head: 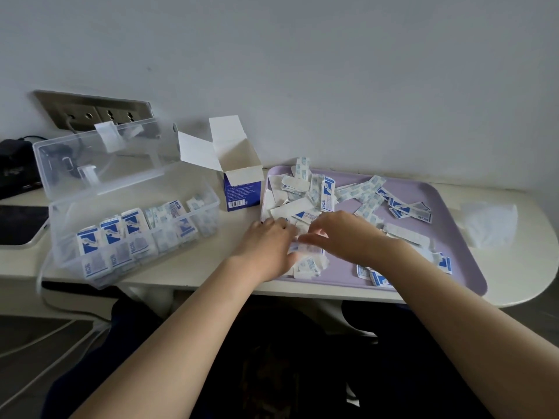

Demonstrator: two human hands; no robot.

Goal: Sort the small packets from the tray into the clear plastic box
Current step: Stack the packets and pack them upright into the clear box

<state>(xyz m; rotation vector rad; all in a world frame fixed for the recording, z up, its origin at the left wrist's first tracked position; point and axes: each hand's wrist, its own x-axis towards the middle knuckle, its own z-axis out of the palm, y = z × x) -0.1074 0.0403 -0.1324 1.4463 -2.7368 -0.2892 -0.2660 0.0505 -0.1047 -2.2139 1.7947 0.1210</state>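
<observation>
Small flat white-and-blue packets [328, 193] lie in a loose heap on the lilac tray [453, 237]. More stand upright in rows in the open clear box [60, 249], left of the tray. Left hand [266, 243] and right hand [344, 234] are close together on the heap, near-left of the tray. Motion blur, can't tell what either grips.

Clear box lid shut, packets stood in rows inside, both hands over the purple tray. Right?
No: head view shows the lid open, tipped back. The packets do stand in rows inside the clear plastic box; left hand and right hand are over the purple tray.
</observation>
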